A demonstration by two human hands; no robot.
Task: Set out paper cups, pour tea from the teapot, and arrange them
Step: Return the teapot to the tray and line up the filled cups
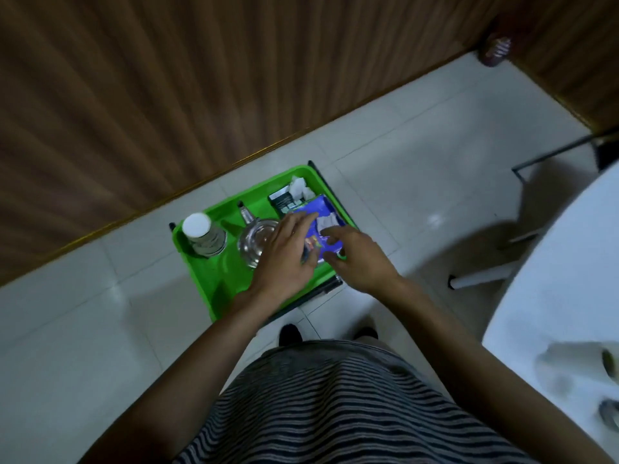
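Note:
A green tray [214, 283] sits on a low dark stand on the floor. On it stand a glass teapot [255, 241] with a spout and a jar with a white lid [201, 234]. A blue plastic packet [323, 217] lies at the tray's right side, with white paper showing inside it. My left hand [289, 254] rests over the packet's left edge, fingers spread beside the teapot. My right hand [355, 257] hovers over the packet's right part with curled fingers. Whether either hand grips the packet is unclear.
A dark box [283, 202] and crumpled white paper [299, 187] lie at the tray's far corner. A white round table [562, 276] stands at the right. A wooden panelled wall [167, 95] runs behind the tray. Pale floor tiles surround the stand.

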